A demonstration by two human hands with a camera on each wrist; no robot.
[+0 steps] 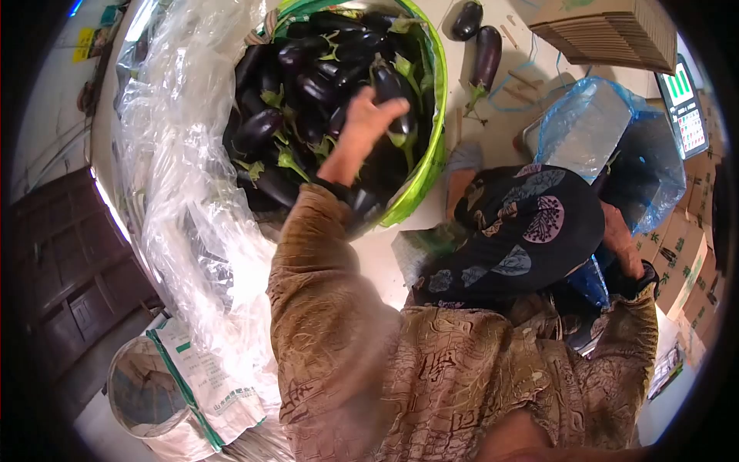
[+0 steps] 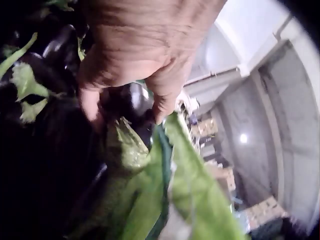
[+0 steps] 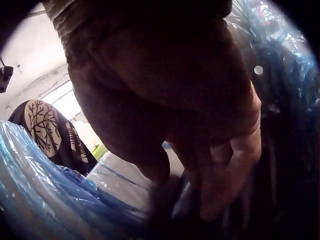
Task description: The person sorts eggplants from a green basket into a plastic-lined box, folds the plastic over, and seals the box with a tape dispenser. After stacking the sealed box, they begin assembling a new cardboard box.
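Note:
Glossy dark eggplants (image 1: 258,131) fill a large round container with a bright green lining (image 1: 437,81) in the head view. Over its right side, my left hand (image 1: 363,127) grips one eggplant (image 1: 389,81), thumb on one side and fingers on the other. The left wrist view shows that eggplant (image 2: 142,102) between thumb and fingers, beside the green lining (image 2: 200,185). My right hand (image 3: 170,100) reaches down into a blue plastic bag (image 1: 658,189), fingers bent over dark, shiny shapes. Shadow hides their tips, so I cannot tell whether they hold anything.
Clear plastic sheeting (image 1: 177,154) drapes along the container's left. Two loose eggplants (image 1: 486,58) lie on the floor beyond its right rim. Flattened cardboard (image 1: 608,35) and a scale display (image 1: 681,108) stand near the bag. My patterned knee (image 1: 531,223) lies between container and bag.

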